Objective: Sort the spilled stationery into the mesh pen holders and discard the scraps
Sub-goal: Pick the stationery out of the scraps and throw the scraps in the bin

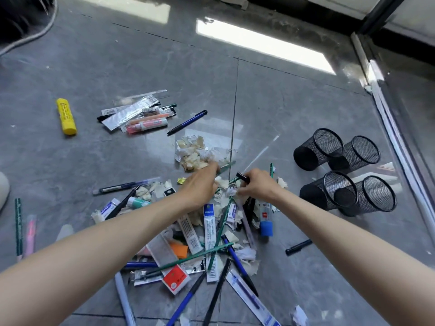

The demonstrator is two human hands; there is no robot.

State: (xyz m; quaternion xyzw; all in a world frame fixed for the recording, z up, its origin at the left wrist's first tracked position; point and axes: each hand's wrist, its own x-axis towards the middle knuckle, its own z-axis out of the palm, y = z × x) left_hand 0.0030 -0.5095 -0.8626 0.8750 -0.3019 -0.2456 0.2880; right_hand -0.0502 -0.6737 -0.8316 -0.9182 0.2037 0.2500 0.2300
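Four mesh pen holders sit clustered on the floor at right, well apart from the stationery pile in the middle. My right hand curls round a black pen over the pile's far edge. My left hand reaches towards the paper scraps. Its fingers are hidden, so I can't tell its grip.
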